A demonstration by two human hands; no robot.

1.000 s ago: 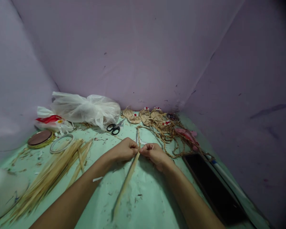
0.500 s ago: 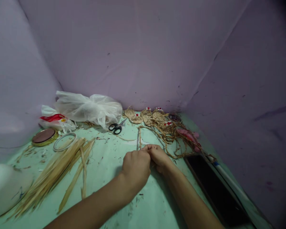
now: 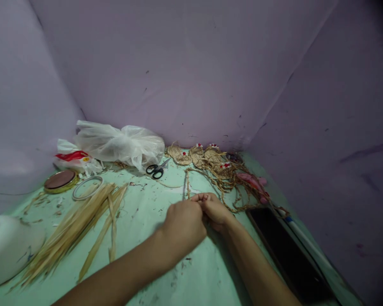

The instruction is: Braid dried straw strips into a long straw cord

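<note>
Two hands (image 3: 185, 223) on cord (image 3: 188, 185); slab (image 3: 285, 250) edge rightward

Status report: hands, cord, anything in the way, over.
Right hand pinched at twisted cord; left hand alongside, fingertips hidden. Cord's near end hidden. Scissors beyond, apart from both.

Braided cord (image 3: 188, 182) is laid kinda dead centre, scissors (image 3: 160, 166) placed left of its far end. Fibre strips (image 3: 71, 228) are spread way further left, woven pieces (image 3: 197, 158) are bunched by the back wall (image 3: 181, 85), and a phone-like slab (image 3: 287, 255) is parked off right.
</note>
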